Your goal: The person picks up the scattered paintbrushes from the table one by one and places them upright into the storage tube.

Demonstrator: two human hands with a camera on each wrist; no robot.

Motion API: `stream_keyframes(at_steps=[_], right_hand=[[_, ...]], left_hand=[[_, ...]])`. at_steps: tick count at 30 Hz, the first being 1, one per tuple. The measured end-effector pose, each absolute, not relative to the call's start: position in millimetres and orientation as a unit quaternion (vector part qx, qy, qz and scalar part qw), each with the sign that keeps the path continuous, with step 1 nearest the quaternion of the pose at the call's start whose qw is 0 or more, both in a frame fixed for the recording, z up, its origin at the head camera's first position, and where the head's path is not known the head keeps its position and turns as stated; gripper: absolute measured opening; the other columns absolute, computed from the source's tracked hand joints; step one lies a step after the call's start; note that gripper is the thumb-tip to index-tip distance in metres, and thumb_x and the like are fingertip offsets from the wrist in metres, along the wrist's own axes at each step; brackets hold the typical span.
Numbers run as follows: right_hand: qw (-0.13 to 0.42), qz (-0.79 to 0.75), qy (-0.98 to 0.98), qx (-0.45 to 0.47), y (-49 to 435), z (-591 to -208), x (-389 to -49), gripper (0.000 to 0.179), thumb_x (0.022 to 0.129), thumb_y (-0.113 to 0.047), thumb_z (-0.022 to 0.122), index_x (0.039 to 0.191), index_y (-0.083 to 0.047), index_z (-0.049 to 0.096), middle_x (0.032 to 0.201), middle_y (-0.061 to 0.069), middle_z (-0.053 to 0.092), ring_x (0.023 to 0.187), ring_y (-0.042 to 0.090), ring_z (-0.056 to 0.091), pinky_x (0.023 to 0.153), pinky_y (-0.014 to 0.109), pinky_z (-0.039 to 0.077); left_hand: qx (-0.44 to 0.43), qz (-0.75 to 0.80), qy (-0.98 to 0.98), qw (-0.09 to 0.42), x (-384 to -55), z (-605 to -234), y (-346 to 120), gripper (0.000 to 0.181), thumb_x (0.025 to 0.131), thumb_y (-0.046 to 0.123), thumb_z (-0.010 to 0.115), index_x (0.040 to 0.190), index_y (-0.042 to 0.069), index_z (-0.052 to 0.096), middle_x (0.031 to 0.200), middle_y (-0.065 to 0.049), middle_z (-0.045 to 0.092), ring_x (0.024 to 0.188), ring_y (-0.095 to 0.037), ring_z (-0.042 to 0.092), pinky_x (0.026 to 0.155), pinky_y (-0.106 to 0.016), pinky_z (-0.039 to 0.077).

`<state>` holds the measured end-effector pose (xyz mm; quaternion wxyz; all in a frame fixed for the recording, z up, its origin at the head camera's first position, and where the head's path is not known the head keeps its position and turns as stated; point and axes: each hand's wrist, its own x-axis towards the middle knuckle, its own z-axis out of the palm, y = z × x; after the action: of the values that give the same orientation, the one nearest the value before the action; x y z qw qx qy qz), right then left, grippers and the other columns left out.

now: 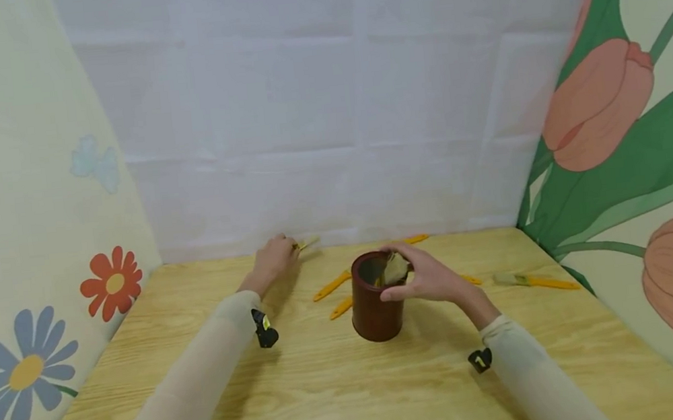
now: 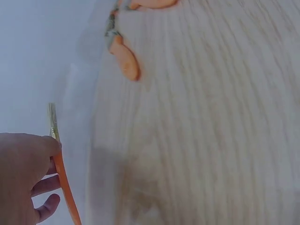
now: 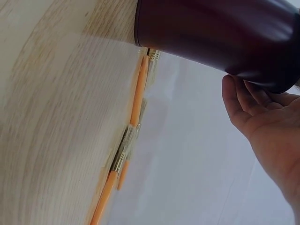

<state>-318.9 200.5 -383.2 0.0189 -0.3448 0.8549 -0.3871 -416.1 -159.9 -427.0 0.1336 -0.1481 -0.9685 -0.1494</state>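
Observation:
My left hand [image 1: 277,256] pinches a paintbrush [image 2: 65,187] near the back edge of the table. Its orange handle runs past the fingers in the left wrist view, with the pale bristles pointing away beyond the thumb side. A dark red cylindrical can [image 1: 377,314] stands upright around the middle of the table. Thumb and fingers of my right hand [image 1: 428,279] grip the can at its rim from the right. Pale brush bristles [image 1: 395,268] stick up inside the can beside that hand. The lower part of that brush is hidden by the can wall.
Several orange-handled paintbrushes lie around the can, two handles [image 1: 333,285] showing on its left. Another handle [image 1: 415,238] lies at the back edge, and a paintbrush [image 1: 538,282] rests on the far right. A white sheet [image 1: 275,141] hangs behind the wooden table [image 1: 329,386].

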Motion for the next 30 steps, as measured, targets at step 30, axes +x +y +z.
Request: stream_keyframes(at_steps=[30], right_hand=[[0.020,-0.391,0.853,-0.345,201.4,-384.1,-317.4,0.078,0.086,-0.041,0.084,0.151,-0.023,0.045,0.141,-0.002,0.051,0.129,0.020,0.050,0.103,0.056,0.043]], left_hand=[[-0.276,-0.417,-0.821,0.275,-328.6,-331.4,-82.4,0.025,0.103,0.019,0.063,0.123,0.007,0.069,0.107,-0.002,0.065,0.094,-0.015,0.063,0.076,-0.032,0.056]])
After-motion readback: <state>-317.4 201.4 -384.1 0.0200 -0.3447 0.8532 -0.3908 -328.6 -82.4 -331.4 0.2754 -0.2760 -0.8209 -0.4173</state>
